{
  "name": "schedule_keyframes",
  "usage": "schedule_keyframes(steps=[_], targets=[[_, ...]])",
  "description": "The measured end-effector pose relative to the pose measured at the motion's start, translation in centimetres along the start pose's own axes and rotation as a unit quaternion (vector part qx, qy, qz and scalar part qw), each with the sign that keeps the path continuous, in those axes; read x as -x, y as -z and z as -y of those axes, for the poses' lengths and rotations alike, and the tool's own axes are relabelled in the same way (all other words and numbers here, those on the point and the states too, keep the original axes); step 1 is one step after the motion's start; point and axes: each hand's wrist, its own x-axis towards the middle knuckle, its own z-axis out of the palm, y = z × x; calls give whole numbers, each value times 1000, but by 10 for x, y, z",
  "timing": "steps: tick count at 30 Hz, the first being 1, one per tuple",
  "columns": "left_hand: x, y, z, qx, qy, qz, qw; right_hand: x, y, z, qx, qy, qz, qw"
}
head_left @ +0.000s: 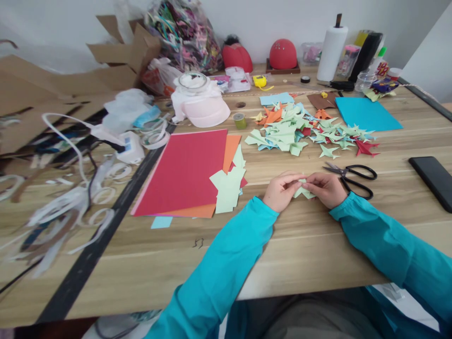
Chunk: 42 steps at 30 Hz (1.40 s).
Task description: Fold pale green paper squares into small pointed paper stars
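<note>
Between my two hands is a small piece of folded light green paper point(302, 192), held just above the table. My left hand point(280, 189) pinches its left side with thumb and fingers. On the other side my right hand point(325, 188) pinches it too, and the fingertips of both hands nearly meet. Part of the paper is hidden behind the fingers. Black-handled scissors point(348, 173) lie right beside my right hand, blades pointing left. Beyond the hands spreads a pile of folded paper pieces point(282, 129), mostly light green, with some orange, red and blue.
Left of my hands lie red sheets point(190, 169) over orange ones, with light green paper cuttings point(228, 188) on their edge. Blue paper point(369, 114) sits at the back right, a black phone point(432, 181) at the far right. Cables and a white adapter point(132, 148) clutter the left.
</note>
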Motion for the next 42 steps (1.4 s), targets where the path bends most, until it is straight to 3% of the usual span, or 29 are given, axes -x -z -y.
schedule_keyframes(steps=[5, 14, 20, 29, 42], targets=[[-1, 2, 4, 34, 40, 11, 999, 0, 0, 0, 0, 2, -3, 1000], [-1, 3, -1, 47, 56, -67, 995, 1, 0, 5, 2, -4, 39, 999], [-2, 0, -1, 100, 100, -75, 987, 2, -1, 3, 28, -3, 35, 999], [-2, 2, -3, 104, 91, -104, 985, 2, 1, 4, 22, -15, 52, 998], [-2, 1, 6, 110, 114, -76, 984, 2, -1, 3, -7, -11, 17, 1000]])
